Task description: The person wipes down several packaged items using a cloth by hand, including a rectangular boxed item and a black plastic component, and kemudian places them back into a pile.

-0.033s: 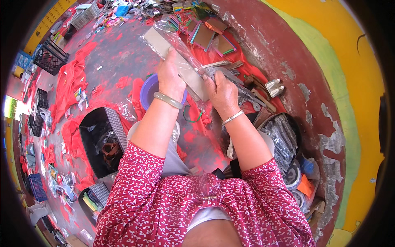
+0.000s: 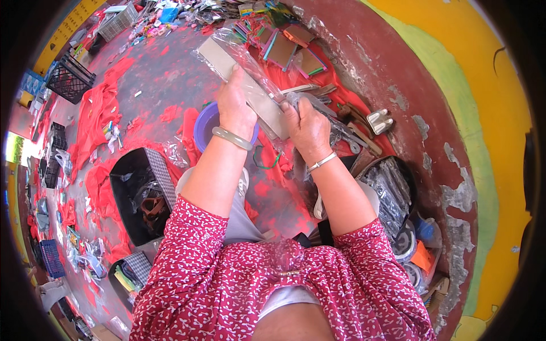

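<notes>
My left hand (image 2: pixel 236 108) is closed on the edge of a long, flat, beige cardboard strip (image 2: pixel 261 105) inside a clear plastic bag (image 2: pixel 242 51). On the other side, my right hand (image 2: pixel 310 129) pinches the plastic, thumb and fingers pressed together, near the strip's lower right edge. The strip slants from upper left to lower right in front of me, and loose film stands out along its right side. Part of a purple tub (image 2: pixel 206 128) shows behind my left wrist.
A black box with a checked side (image 2: pixel 133 199) stands at left. Beside my right forearm, a dark container holds plastic-wrapped packs (image 2: pixel 389 190). Bundles and brown boards (image 2: pixel 281 51) lie ahead near the red wall (image 2: pixel 421 96). A black crate (image 2: pixel 69 78) stands far left.
</notes>
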The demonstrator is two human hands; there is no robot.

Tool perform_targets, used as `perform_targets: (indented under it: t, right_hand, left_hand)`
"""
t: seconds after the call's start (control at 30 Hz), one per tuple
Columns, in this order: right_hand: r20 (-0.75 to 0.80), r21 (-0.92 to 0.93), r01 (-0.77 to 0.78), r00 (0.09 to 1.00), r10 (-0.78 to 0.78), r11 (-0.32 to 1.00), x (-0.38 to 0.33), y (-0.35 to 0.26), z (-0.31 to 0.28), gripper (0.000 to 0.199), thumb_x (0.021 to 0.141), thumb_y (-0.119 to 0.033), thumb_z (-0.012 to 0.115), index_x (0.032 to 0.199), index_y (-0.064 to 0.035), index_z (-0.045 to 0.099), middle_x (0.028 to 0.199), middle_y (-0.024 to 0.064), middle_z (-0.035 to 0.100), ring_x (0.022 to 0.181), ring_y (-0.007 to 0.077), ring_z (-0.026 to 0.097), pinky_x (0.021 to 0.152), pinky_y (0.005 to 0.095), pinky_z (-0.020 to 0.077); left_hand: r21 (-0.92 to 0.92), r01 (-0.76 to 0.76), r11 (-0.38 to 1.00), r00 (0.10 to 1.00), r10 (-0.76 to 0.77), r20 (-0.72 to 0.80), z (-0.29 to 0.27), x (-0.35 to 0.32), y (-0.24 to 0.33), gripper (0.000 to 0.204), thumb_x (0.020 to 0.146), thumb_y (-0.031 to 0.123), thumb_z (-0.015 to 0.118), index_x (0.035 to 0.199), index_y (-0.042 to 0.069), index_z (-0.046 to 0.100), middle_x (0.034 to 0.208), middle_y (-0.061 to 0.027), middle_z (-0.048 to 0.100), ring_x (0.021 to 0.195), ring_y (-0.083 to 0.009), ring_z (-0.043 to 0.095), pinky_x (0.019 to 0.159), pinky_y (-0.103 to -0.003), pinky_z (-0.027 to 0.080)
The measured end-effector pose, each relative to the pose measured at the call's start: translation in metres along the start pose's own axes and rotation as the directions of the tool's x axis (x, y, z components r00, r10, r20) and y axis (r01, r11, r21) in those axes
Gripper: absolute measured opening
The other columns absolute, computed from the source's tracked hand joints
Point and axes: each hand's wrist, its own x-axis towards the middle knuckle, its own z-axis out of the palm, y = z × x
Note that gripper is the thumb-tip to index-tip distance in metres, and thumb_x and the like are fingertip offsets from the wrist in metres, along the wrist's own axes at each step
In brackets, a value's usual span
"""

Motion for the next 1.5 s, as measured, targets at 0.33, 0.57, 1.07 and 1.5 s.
perform_targets:
  t: [0.33,0.57,1.07,1.5]
  right_hand:
    - [-0.213,0.018,-0.039,0.976,0.042,0.999,0.009,0.018,-0.004,0.026,0.083,-0.033,0.057,0.08,-0.0076,0.054,0.061,0.018,0.058,0.057,0.0379,0.057,0.052,0.0449,0.0449]
    - [0.169,0.274,-0.629,0.776,0.607,0.728,0.023,0.045,-0.059,0.043,0.089,-0.038,0.051,0.082,0.003,0.06,0.069,0.0025,0.057,0.067,0.0102,0.047,0.065,0.0274,0.0407]
    - [0.486,0.47,-0.462,0.847,0.216,0.752,0.013,0.034,-0.028,0.054,0.069,-0.021,0.073,0.115,-0.0006,0.053,0.087,0.0095,0.062,0.081,0.0145,0.058,0.076,0.0285,0.046]
    - [0.308,0.942,-0.325,0.754,0.58,-0.079,0.02,0.069,-0.026,0.025,0.087,-0.02,0.055,0.103,-0.0011,0.055,0.093,0.0091,0.063,0.08,0.0197,0.062,0.07,0.032,0.0509]
  left_hand:
    - [-0.007,-0.06,0.998,0.993,0.059,-0.107,-0.005,0.011,0.003,0.022,0.088,0.02,0.053,0.104,0.005,0.052,0.096,-0.0071,0.057,0.09,-0.0219,0.055,0.079,-0.037,0.046]
    - [0.079,-0.3,0.951,0.953,0.303,-0.027,-0.041,0.043,0.067,0.019,0.087,0.022,0.055,0.096,0.005,0.053,0.081,-0.0049,0.054,0.078,-0.0203,0.055,0.067,-0.039,0.049]
    - [0.445,0.111,0.889,0.866,-0.306,0.396,0.005,-0.008,-0.017,0.027,0.089,0.023,0.054,0.107,0.003,0.057,0.099,-0.0051,0.061,0.092,-0.0133,0.056,0.08,-0.029,0.045]
    - [0.73,-0.546,0.41,0.755,-0.135,0.641,-0.004,-0.011,-0.011,0.053,0.082,0.031,0.061,0.124,0.003,0.044,0.115,-0.0096,0.053,0.101,-0.0187,0.053,0.089,-0.034,0.041]
